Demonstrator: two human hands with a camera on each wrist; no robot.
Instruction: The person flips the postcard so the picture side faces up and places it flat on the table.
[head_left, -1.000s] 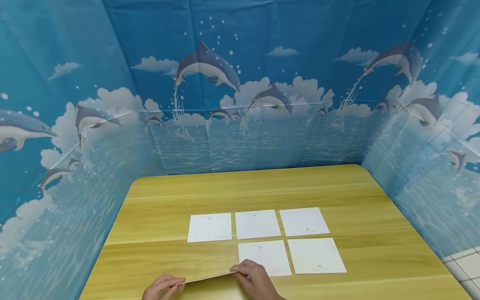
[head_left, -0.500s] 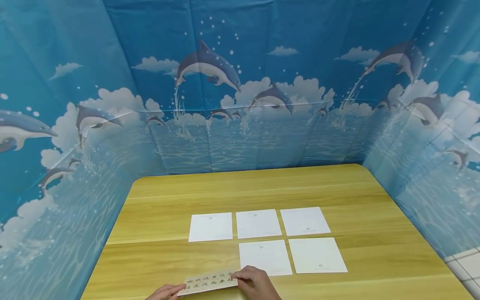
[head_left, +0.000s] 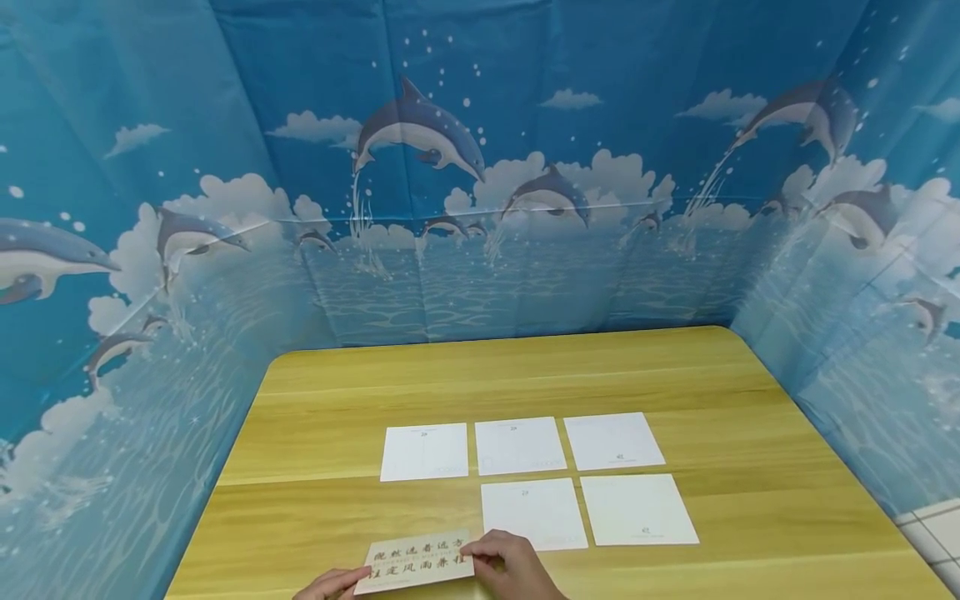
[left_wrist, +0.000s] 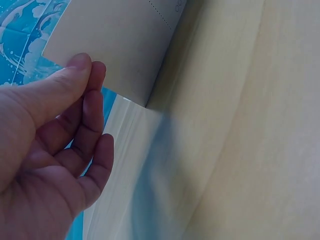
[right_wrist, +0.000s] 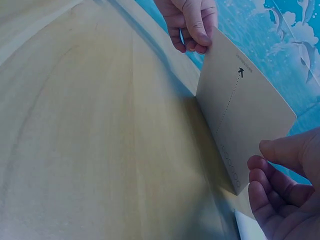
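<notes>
Both hands hold one postcard (head_left: 418, 560) at the near edge of the table, tilted so that its side with dark handwritten-style Chinese characters faces the head camera. My left hand (head_left: 330, 585) pinches its left edge between thumb and fingers. At the opposite edge, my right hand (head_left: 513, 567) pinches it the same way, close to a white card (head_left: 534, 515) lying on the table. The right wrist view shows the back of the postcard (right_wrist: 240, 100), with a small dark logo, a dotted line and a row of little boxes. Its lower edge is near the tabletop; contact cannot be told.
Three white cards lie in a back row, at left (head_left: 424, 452), middle (head_left: 519, 447) and right (head_left: 614, 442). Another white card (head_left: 639, 510) lies at the front right. A blue dolphin-print curtain (head_left: 450, 283) surrounds the wooden table (head_left: 300, 517) at the back and sides.
The postcard was almost edge-on to the head camera a second ago; it has tipped so its character side shows more and more. Both hands keep their grip, nearly in place.
</notes>
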